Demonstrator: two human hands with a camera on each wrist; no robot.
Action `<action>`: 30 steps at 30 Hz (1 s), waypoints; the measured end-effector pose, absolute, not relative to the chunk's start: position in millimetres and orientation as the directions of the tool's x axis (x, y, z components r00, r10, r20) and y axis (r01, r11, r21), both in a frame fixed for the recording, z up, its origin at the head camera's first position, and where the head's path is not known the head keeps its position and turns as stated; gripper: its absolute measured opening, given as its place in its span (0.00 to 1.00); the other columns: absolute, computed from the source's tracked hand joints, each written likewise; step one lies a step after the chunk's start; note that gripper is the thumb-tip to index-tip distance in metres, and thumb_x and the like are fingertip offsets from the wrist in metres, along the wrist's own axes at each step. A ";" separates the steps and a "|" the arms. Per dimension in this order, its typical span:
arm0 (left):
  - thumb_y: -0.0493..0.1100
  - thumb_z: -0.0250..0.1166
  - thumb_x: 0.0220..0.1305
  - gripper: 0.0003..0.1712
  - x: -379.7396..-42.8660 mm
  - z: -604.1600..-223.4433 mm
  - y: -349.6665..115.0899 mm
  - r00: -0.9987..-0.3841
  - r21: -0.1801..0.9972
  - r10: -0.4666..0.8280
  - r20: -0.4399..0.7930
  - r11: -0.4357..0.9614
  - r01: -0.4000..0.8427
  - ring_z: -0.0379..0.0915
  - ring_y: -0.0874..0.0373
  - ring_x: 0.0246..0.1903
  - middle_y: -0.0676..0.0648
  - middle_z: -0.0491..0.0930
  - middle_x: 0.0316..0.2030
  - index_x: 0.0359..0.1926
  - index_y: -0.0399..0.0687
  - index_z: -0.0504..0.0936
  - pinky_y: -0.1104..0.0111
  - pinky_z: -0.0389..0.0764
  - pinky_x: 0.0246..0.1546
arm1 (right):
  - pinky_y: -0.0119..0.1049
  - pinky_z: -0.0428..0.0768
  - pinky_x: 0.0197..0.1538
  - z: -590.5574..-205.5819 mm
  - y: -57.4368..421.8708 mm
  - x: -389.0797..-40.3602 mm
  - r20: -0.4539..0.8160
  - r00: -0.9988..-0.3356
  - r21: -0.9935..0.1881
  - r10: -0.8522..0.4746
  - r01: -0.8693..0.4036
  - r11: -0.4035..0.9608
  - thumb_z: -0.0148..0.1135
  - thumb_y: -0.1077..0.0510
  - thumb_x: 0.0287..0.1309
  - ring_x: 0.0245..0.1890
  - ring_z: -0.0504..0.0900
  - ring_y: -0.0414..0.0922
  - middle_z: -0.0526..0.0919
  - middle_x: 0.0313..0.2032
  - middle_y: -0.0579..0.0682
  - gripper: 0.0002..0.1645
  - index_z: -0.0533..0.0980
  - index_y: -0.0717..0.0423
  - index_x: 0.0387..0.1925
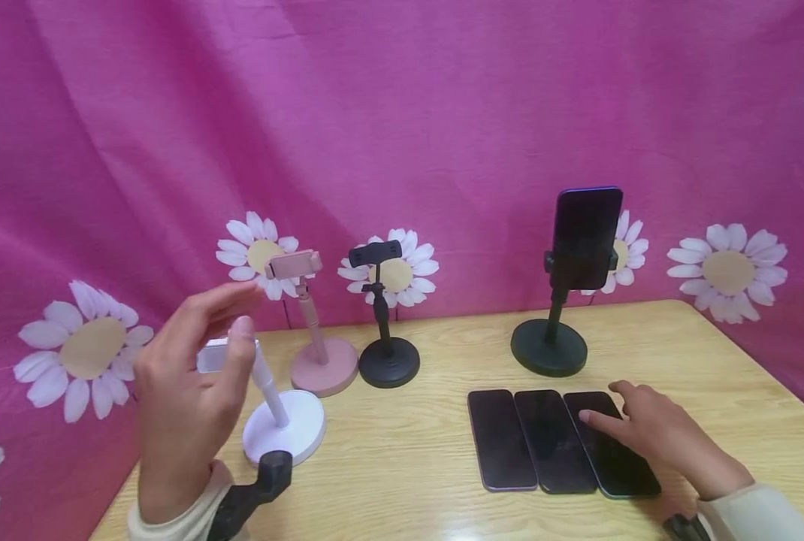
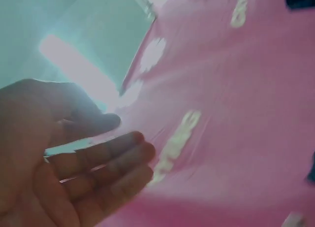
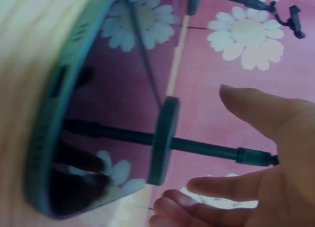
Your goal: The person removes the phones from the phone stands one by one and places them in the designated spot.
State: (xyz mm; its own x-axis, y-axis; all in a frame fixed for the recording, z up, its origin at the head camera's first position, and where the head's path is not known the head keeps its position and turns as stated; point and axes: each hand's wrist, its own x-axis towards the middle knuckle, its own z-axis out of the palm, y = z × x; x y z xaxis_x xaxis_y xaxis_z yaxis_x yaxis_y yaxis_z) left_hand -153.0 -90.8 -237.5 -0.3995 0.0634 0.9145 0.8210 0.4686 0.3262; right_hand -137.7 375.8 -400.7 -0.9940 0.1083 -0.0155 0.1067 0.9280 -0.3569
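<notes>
My left hand (image 1: 192,383) is raised at the left, in front of the white phone stand (image 1: 300,424), and hides part of its clamp. In the left wrist view its thumb and fingers (image 2: 110,160) are apart with nothing between them. My right hand (image 1: 666,436) hovers over the rightmost of three dark phones (image 1: 618,462) lying side by side, thumb and fingers spread. From the right wrist, that phone (image 3: 69,99) shows edge-on, and the hand (image 3: 275,153) appears apart from it. Left of it lie the middle phone (image 1: 554,443) and the left phone (image 1: 503,443).
A black stand (image 1: 548,351) at the back right holds an upright phone (image 1: 586,237). A pink stand (image 1: 324,368) and another black stand (image 1: 388,364), both with vacant clamps, stand at the back left. Behind the wooden table (image 1: 388,466) hangs a pink flowered cloth (image 1: 402,113).
</notes>
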 end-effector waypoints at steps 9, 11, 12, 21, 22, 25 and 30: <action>0.32 0.58 0.62 0.15 -186.0 -255.8 -29.3 -0.413 0.360 0.188 0.891 0.260 0.896 0.81 0.57 0.41 0.48 0.84 0.42 0.49 0.41 0.82 0.71 0.80 0.43 | 0.64 0.76 0.44 -364.0 362.8 -139.8 0.137 -0.987 -0.461 0.086 0.013 0.887 0.62 0.34 0.56 0.49 0.77 0.68 0.74 0.52 0.75 0.50 0.64 0.72 0.61; 0.33 0.57 0.63 0.14 -196.5 -260.4 -12.0 -0.433 0.400 0.196 0.880 0.186 0.897 0.81 0.57 0.40 0.49 0.84 0.41 0.49 0.42 0.82 0.68 0.82 0.41 | 0.65 0.75 0.46 -353.1 360.4 -140.9 0.170 -0.981 -0.480 0.094 0.001 0.877 0.61 0.35 0.58 0.50 0.76 0.68 0.73 0.53 0.74 0.49 0.62 0.71 0.63; 0.33 0.57 0.64 0.14 -201.7 -262.7 -2.8 -0.444 0.422 0.202 0.873 0.144 0.895 0.81 0.58 0.40 0.48 0.84 0.41 0.49 0.42 0.81 0.67 0.82 0.40 | 0.65 0.75 0.46 -347.5 359.2 -141.5 0.183 -0.978 -0.494 0.099 -0.004 0.869 0.60 0.35 0.58 0.52 0.75 0.68 0.73 0.55 0.73 0.50 0.61 0.70 0.64; 0.37 0.54 0.70 0.15 -235.7 -283.4 76.5 -0.605 0.639 0.258 0.753 -0.070 0.766 0.81 0.55 0.47 0.43 0.80 0.50 0.54 0.39 0.78 0.66 0.81 0.44 | 0.66 0.72 0.52 -305.2 351.5 -152.4 0.233 -0.951 -0.653 0.204 0.002 0.757 0.56 0.33 0.60 0.59 0.68 0.68 0.66 0.62 0.70 0.54 0.49 0.61 0.73; 0.38 0.53 0.70 0.16 -238.1 -286.3 84.1 -0.616 0.657 0.275 0.738 -0.087 0.749 0.80 0.53 0.48 0.42 0.79 0.51 0.55 0.38 0.77 0.65 0.81 0.46 | 0.66 0.71 0.53 -301.8 350.7 -153.9 0.230 -0.947 -0.674 0.223 0.010 0.738 0.56 0.32 0.59 0.60 0.67 0.68 0.65 0.63 0.70 0.56 0.47 0.60 0.73; 0.41 0.50 0.73 0.18 -242.7 -293.7 103.5 -0.647 0.714 0.336 0.685 -0.130 0.688 0.79 0.51 0.51 0.40 0.78 0.54 0.59 0.40 0.75 0.64 0.78 0.51 | 0.68 0.69 0.54 -294.2 348.6 -157.7 0.215 -0.931 -0.738 0.294 0.042 0.673 0.56 0.30 0.58 0.63 0.64 0.68 0.62 0.66 0.70 0.59 0.42 0.56 0.75; 0.48 0.43 0.77 0.23 -248.2 -302.8 128.5 -0.690 0.801 0.424 0.587 -0.179 0.571 0.73 0.53 0.58 0.41 0.74 0.60 0.67 0.48 0.68 0.61 0.74 0.57 | 0.68 0.65 0.57 -290.4 343.9 -164.5 0.206 -0.904 -0.842 0.375 0.032 0.539 0.57 0.30 0.56 0.67 0.57 0.67 0.54 0.70 0.68 0.60 0.38 0.49 0.76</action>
State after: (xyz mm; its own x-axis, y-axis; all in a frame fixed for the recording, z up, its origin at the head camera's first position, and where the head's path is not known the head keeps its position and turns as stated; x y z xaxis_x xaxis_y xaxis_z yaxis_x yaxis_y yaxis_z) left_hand -248.2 128.5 -302.8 -0.6901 0.4238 0.5867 0.5710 -0.1794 0.8011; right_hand -164.5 343.9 -290.4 -0.9039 0.3750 0.2056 0.0324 0.5393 -0.8415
